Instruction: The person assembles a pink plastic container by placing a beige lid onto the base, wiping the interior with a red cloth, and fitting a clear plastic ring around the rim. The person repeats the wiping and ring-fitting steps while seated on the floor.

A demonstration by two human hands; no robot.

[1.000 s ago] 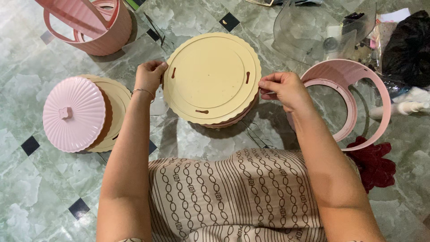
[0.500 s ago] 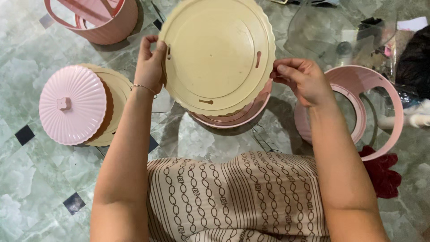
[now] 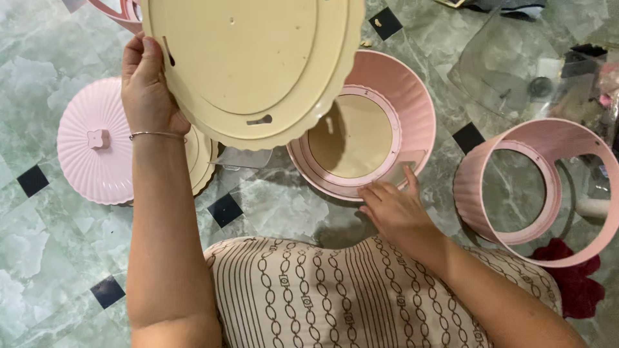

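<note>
Head view: the left hand (image 3: pixel 147 90) grips a round cream plastic tray (image 3: pixel 251 64), lifted at twelve o'clock, fingers curled around its edge. The right hand (image 3: pixel 394 209), fingers spread, touches the rim of a pink ribbed plastic bowl (image 3: pixel 403 90) on the green marble floor (image 3: pixel 51 258), at one o'clock.

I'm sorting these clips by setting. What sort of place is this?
Probably a home floor used as a workspace. The person sits on green marble-look floor tiles, with pink plastic container parts, a ribbed pink lid and clear packaging spread around.
</note>
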